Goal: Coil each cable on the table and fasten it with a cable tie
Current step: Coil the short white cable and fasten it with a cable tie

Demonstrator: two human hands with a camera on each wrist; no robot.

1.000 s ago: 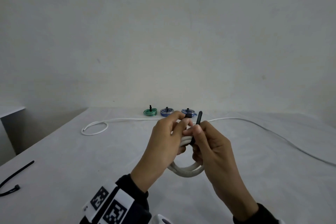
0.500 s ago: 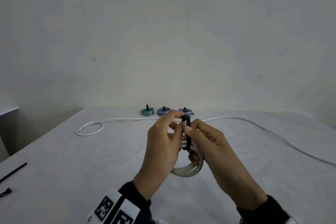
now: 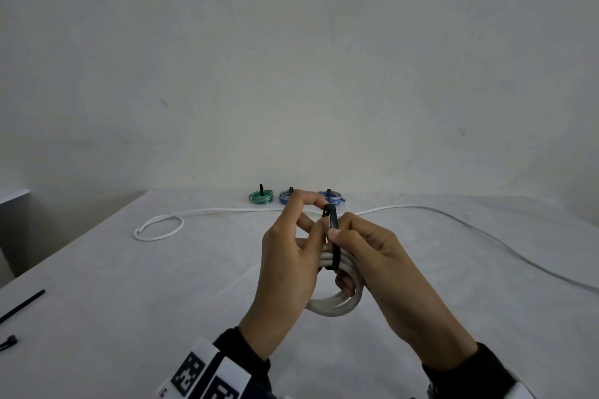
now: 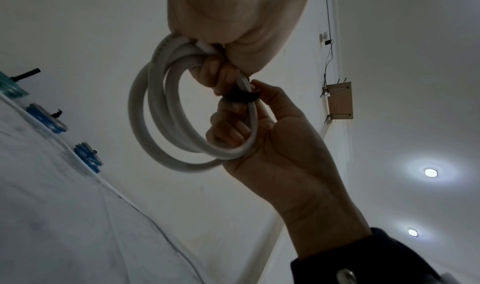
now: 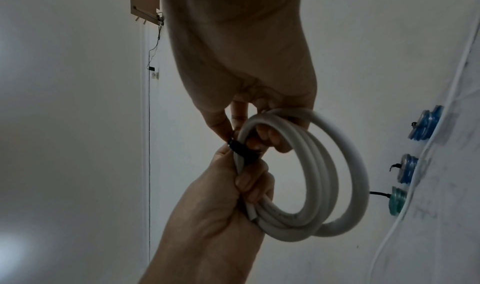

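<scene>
Both hands raised over the worktop (image 3: 136, 285): left hand (image 3: 285, 266) clamped on the white coil (image 3: 337, 308), right hand (image 3: 376, 262) pinching the black tie (image 3: 334, 236) looped round it.

Head view downward; wrist views upward (close), all on white coil (image 3: 337, 304).

Spare tie (image 3: 19, 304) cut off left
</scene>
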